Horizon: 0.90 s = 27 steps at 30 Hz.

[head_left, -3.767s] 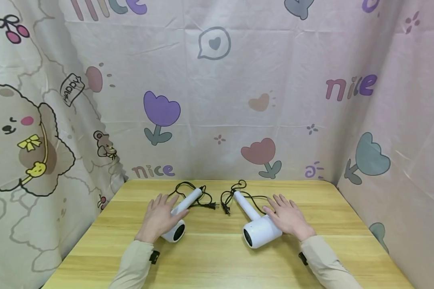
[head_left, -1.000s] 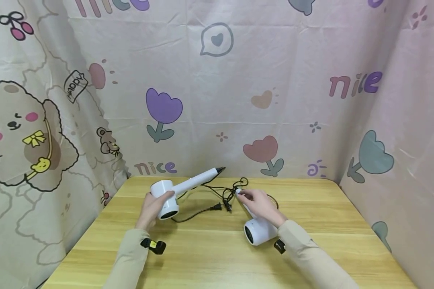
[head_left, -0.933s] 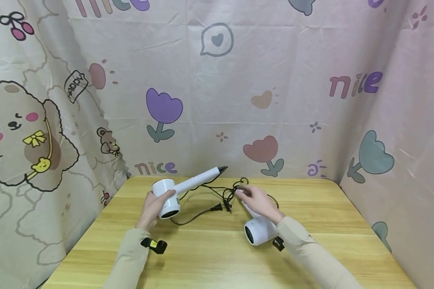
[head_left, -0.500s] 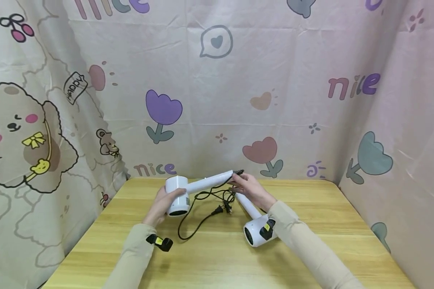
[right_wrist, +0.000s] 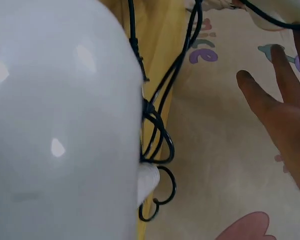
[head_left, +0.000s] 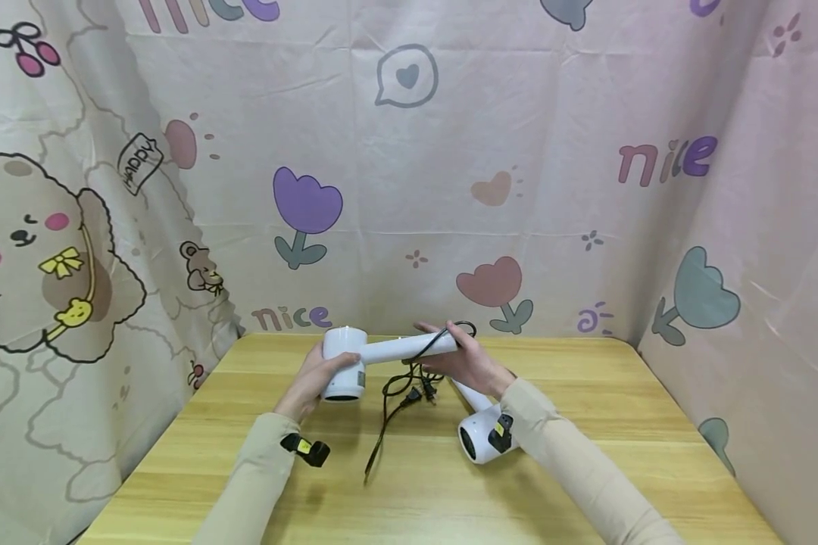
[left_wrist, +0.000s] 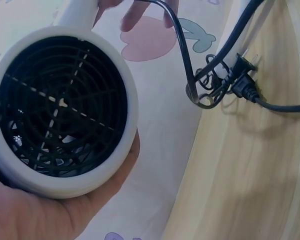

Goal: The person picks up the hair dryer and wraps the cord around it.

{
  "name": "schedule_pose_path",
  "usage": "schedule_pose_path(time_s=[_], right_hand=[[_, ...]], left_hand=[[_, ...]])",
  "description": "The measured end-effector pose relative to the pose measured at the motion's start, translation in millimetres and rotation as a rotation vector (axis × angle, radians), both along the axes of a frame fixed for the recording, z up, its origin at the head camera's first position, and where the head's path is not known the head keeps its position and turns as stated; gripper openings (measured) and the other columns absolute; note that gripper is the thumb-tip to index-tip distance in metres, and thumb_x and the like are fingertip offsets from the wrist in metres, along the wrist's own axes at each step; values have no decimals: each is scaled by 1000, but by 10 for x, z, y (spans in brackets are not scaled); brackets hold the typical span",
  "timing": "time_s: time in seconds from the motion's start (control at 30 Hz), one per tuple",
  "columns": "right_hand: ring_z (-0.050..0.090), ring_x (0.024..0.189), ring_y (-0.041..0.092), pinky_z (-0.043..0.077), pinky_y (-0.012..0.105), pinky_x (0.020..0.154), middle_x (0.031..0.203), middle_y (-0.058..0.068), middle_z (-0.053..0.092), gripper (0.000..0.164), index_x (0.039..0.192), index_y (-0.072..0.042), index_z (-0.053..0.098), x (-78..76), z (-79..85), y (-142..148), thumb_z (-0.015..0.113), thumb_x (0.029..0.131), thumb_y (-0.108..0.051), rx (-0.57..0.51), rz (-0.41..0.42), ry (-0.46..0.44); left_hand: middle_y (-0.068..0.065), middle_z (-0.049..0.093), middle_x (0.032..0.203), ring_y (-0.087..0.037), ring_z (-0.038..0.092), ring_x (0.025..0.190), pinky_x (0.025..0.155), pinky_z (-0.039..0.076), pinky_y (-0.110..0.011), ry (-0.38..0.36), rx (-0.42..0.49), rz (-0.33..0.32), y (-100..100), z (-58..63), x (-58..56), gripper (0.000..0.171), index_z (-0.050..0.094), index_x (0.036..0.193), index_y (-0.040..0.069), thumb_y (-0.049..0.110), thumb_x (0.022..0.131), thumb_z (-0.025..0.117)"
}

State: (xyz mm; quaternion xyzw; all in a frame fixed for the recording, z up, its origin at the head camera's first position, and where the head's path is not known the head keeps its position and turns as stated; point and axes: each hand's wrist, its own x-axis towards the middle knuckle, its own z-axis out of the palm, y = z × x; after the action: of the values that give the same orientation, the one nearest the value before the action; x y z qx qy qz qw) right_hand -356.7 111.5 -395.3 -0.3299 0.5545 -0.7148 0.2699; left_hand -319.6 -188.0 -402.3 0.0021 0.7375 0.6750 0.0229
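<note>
My left hand (head_left: 313,382) grips the head of a white hair dryer (head_left: 346,363) above the table, thumb across its near side. The dryer's dark round grille (left_wrist: 62,102) fills much of the left wrist view. Its handle (head_left: 398,350) points right, and its end lies at my right hand (head_left: 473,367). That hand's fingers (right_wrist: 260,95) are straight and spread in the right wrist view. The black cord (head_left: 385,409) passes over the handle end by the thumb and hangs in a loop. A second white hair dryer (head_left: 477,433) lies beneath my right wrist, its handle partly hidden.
Two black plugs (head_left: 416,396) sit close together amid tangled cord at mid-table. The wooden table (head_left: 586,454) reaches back to a printed curtain (head_left: 395,182), with more curtain at both sides.
The first hair dryer has been lifted off the table and has moved right, its handle swinging nearly level. My right hand has left the second dryer's handle and come to the first one's handle end.
</note>
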Motion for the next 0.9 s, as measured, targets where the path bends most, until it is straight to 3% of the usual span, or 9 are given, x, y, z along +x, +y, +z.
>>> schedule_pose_path(time_s=[0.07,0.17,0.23,0.33,0.4,0.5,0.67,0.8,0.9], right_hand=[[44,134,45,14,61,119,134,16,54,74,158,-13,8,6,-3,-7,13,100,-58,-3,32,-6],[64,100,36,41,54,104,101,12,62,73,158,-15,10,6,-5,-6,10,100,-59,42,30,-10],[57,78,24,49,43,82,90,9,58,71,157,-15,14,4,-2,0,10,101,-58,105,5,0],[40,63,18,38,29,62,79,6,51,63,141,-10,37,-4,14,9,15,103,-55,223,-69,22],[33,62,17,31,27,60,76,4,45,54,120,-9,46,-15,28,14,21,103,-53,290,-119,38],[31,64,16,29,27,61,75,2,40,45,99,-9,44,-43,60,27,32,102,-53,368,-170,58],[36,66,12,35,23,60,89,3,52,49,130,-6,50,-110,140,81,53,98,-43,445,-217,103],[50,77,10,43,23,67,109,4,63,62,146,-16,45,-143,226,138,65,92,-39,585,-248,274],[60,88,14,48,29,80,105,7,68,65,145,-20,47,-142,315,146,71,88,-39,676,-235,421]], left_hand=[[-22,53,124,-23,66,88,76,59,-40,11,0,2,-14,-1,-5,78,29,147,7,25,85,73],[-22,52,126,-21,65,88,75,59,-38,38,-24,-1,-50,1,-13,79,28,147,6,25,85,73],[-23,49,129,-22,65,89,76,59,-37,54,-45,-3,-85,9,-22,81,25,149,6,24,85,73],[-23,46,133,-23,62,94,77,58,-36,84,-83,9,-153,36,-43,85,22,150,8,22,84,75],[-23,45,134,-25,61,97,78,58,-37,104,-106,16,-199,63,-53,86,22,150,8,21,84,75],[-22,46,133,-27,59,101,79,58,-37,123,-130,23,-258,102,-55,85,24,149,9,21,83,76],[-22,47,133,-29,58,104,79,57,-39,124,-165,14,-330,124,-36,83,27,149,12,20,82,76],[-23,47,133,-30,57,106,80,57,-40,129,-181,-15,-366,114,-26,82,29,148,12,18,82,76],[-23,47,133,-30,58,105,80,57,-41,128,-183,-43,-382,111,-18,80,29,148,11,17,82,76]])
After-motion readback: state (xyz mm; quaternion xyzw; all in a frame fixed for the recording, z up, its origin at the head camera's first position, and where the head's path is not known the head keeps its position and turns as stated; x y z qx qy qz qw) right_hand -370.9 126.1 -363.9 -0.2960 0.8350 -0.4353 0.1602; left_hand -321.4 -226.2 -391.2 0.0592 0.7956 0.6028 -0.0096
